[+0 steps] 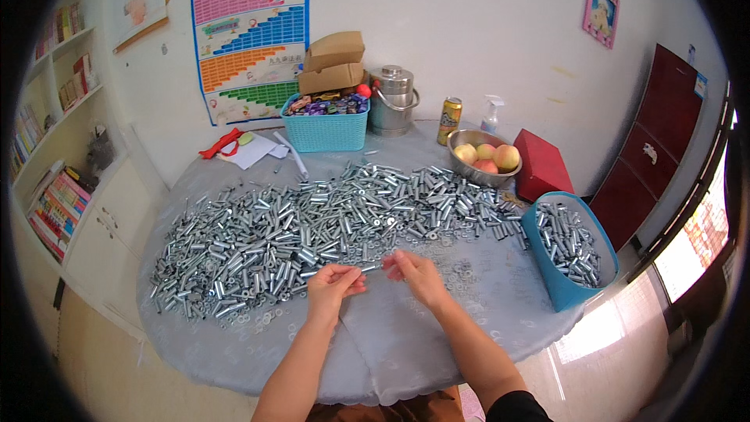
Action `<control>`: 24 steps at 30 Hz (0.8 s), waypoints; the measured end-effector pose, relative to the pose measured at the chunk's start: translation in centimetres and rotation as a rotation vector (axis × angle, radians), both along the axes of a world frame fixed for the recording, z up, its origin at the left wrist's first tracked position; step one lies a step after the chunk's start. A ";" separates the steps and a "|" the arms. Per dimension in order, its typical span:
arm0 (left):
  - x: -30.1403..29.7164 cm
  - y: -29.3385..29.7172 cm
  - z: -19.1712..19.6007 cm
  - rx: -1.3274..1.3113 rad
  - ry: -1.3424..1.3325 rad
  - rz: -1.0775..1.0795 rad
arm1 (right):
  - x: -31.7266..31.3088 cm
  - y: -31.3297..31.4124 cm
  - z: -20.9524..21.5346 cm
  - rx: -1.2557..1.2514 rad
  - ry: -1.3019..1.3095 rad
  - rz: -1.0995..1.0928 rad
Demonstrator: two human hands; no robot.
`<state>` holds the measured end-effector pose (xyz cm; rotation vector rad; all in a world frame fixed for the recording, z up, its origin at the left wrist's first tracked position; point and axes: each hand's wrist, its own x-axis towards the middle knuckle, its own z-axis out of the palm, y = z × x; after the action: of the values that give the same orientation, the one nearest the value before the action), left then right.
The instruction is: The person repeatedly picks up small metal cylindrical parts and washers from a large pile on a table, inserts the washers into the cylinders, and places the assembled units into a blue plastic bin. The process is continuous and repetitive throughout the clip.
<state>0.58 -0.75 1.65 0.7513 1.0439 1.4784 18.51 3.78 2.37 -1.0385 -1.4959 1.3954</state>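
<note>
A short silvery metal bolt [373, 268] lies level in the air, pinched at its two ends between the fingertips of the left hand [334, 283] and the right hand [414, 272]. It hangs just above the grey table cover, right at the near edge of the wide heap of matching metal sleeves and washers [312, 227].

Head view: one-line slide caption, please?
Both bare hands, left hand and right hand, hold a small silver metal bolt beside heaped silver sleeves.
</note>
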 end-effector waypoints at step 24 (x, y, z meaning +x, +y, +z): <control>-1.6 0.9 -0.7 -0.004 0.062 0.095 | 28.6 -5.6 3.9 0.570 -0.930 -1.078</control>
<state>-1.02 0.13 0.91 0.7573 1.1425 1.5409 47.13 -1.84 6.29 -1.7882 -1.3584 -0.3202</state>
